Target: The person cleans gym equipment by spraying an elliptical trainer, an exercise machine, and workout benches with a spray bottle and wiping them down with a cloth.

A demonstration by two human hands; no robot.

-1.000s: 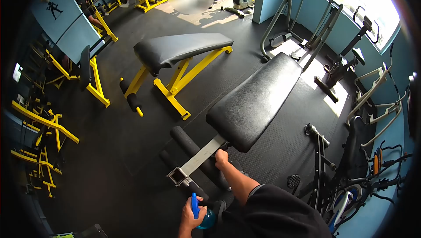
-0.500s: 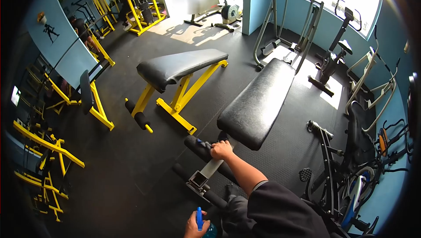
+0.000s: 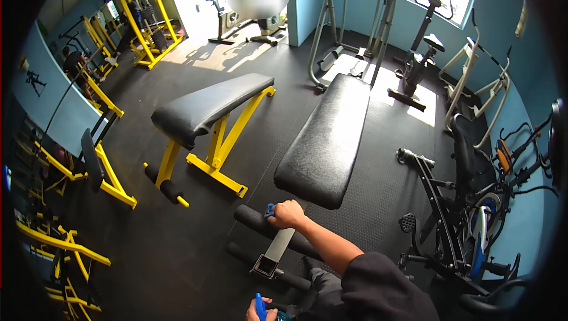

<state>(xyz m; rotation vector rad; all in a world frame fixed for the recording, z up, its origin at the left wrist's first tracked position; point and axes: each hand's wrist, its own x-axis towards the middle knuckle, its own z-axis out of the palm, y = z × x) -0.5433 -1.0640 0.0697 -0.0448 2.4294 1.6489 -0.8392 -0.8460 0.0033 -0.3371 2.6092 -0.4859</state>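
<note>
My right hand (image 3: pixel 287 214) is closed on a bunched grey-blue cloth (image 3: pixel 270 211), at the metal beam (image 3: pixel 279 244) just below the black bench pad (image 3: pixel 322 149). Beside it runs a foam roller (image 3: pixel 251 217), crossing the beam. At the bottom edge my left hand (image 3: pixel 260 311) is wrapped round a spray bottle with a blue trigger top (image 3: pixel 260 304); the bottle's lower part is mostly cut off by the frame.
A yellow-framed bench (image 3: pixel 216 105) stands left of the black one. Exercise bikes (image 3: pixel 417 72) and an elliptical frame (image 3: pixel 355 37) are near the window. More bike equipment (image 3: pixel 449 226) stands at right. A person (image 3: pixel 74 63) shows at far left.
The view has shifted. My right hand has come from beneath the pad, over the beam, to its left side by the roller, with the cloth now showing. The left hand still holds the bottle.
</note>
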